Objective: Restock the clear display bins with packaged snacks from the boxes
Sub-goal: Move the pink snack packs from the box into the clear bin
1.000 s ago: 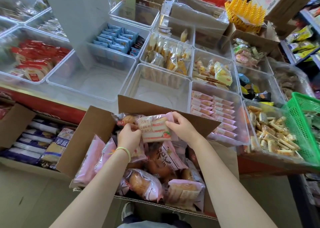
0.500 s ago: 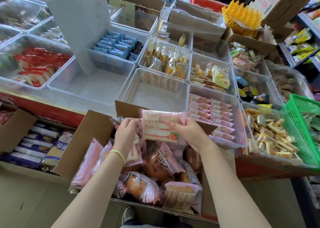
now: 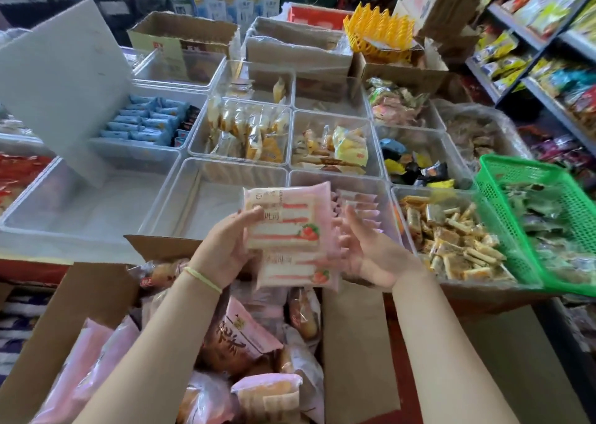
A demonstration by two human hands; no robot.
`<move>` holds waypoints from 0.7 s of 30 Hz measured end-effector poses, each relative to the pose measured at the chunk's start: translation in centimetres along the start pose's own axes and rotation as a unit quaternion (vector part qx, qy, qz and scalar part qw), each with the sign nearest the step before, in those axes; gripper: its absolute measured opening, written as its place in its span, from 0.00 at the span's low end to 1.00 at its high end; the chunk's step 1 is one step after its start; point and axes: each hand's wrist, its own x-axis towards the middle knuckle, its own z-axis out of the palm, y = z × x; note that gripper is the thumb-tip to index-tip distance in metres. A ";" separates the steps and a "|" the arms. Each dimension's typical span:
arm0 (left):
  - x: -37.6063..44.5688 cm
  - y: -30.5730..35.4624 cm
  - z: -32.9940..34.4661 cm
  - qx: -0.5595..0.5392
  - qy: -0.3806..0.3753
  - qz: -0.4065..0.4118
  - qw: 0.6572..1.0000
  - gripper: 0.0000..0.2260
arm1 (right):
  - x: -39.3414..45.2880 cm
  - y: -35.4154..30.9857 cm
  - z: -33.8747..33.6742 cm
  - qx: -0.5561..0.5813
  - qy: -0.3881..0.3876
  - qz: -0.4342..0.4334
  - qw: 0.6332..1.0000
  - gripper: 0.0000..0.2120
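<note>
Change: pink strawberry cake packs [image 3: 283, 226] lifted up out of the box [image 3: 96, 297], now over the bins.
Grip: left hand [image 3: 225, 249] pinches the stack; right hand [image 3: 364, 249] loose-fingered, just beside, holding nothing.
Meaning: prob. going into the empty clear bin [image 3: 206, 197] next.

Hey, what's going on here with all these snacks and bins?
A person is restocking clear bins from an open cardboard box. The left hand holds two pink strawberry cake packs above the box, and the right hand is open beside them. The bin right behind already holds similar pink packs; the clear bin to its left looks empty.
</note>
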 end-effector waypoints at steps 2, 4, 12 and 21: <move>1.7 0.3 1.2 -0.063 0.037 0.019 0.997 0.21 | 0.2 -0.2 -2.9 0.023 0.015 -0.014 1.000 0.25; 3.4 0.8 2.3 -0.111 0.063 0.036 0.991 0.20 | 0.8 -0.4 -5.5 0.038 0.025 -0.026 0.999 0.21; 10.6 0.3 3.6 0.014 0.165 0.018 0.986 0.07 | 6.7 -0.5 -14.6 0.115 0.204 -0.053 0.971 0.12; 17.4 0.1 0.5 0.186 0.198 -0.083 0.959 0.10 | 18.3 -2.5 -15.3 0.037 0.300 -0.070 0.951 0.15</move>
